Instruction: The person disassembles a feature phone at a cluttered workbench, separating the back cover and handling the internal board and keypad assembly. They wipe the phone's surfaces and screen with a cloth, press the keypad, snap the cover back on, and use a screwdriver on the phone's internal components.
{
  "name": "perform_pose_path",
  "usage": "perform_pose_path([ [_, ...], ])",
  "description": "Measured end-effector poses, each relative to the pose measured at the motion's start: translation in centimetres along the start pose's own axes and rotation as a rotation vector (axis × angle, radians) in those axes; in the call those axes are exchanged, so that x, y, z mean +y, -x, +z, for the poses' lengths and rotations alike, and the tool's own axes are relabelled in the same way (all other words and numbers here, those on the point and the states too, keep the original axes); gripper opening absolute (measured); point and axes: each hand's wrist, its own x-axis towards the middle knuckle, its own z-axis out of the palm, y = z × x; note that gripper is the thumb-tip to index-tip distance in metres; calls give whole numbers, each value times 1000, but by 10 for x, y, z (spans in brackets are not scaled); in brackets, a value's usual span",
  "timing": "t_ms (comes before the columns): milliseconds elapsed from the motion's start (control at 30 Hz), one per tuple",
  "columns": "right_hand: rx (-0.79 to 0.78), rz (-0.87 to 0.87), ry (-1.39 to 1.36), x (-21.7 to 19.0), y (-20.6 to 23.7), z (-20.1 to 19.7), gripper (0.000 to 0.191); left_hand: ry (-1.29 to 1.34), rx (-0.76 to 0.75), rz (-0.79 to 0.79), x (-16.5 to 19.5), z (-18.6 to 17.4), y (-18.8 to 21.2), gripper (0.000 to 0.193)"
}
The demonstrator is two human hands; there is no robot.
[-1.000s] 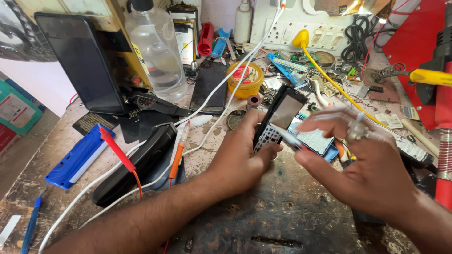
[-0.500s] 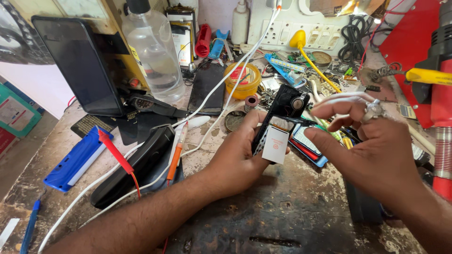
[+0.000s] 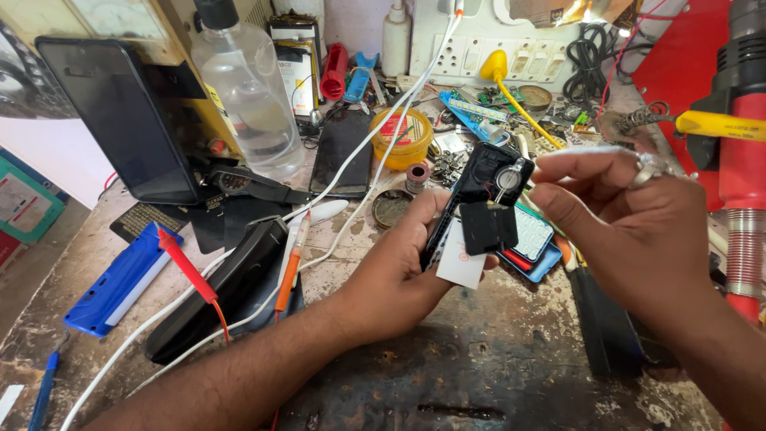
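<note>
Dark phone screen [image 3: 120,120] propped far left; green-white package [image 3: 28,203] at left edge.

phone body: a second ago the small black phone [image 3: 477,199] lay tilted low at the centre right of the frame, showing its pale screen and keypad; now it stands higher and more upright, dark back and round camera part facing up.
left hand: the left hand [image 3: 399,275] has turned the phone over and now grips it from below, just left of centre.
right hand: the right hand [image 3: 630,231] has risen from the lower right towards the upper right; its fingertips [image 3: 550,203] now pinch at the phone's top edge.
white card: a white card [image 3: 461,255] and a dark square flap [image 3: 488,227] now hang in front of the phone's lower part.
</note>
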Motion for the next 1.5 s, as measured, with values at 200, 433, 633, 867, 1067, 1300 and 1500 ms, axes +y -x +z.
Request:
perform_pose_path([
  [200, -11, -4, -42, -3, 3, 0, 21, -72, 5, 13, 10, 3, 3, 40],
  [433, -17, 189, 75, -12, 10, 14, 28, -467, 132, 117, 14, 5, 7, 36],
  [633, -33, 245, -351, -2, 9, 17, 30, -486, 132, 141, 12, 6, 8, 43],
  [867, 70, 230, -306, -2, 9, 24, 24, -474, 157, 44, 9, 15, 10, 45],
  [1067, 55, 321, -242, -13, 10, 27, 23, -563, 199, 182, 6, 18, 14, 50],
  [1300, -28, 195, -533, -1, 13, 33, 31, -484, 178, 78, 1, 13, 15, 43],
  [1500, 42, 209, -306, -1, 14, 31, 25, -238, 69, 143, -2, 6, 14, 44],
])
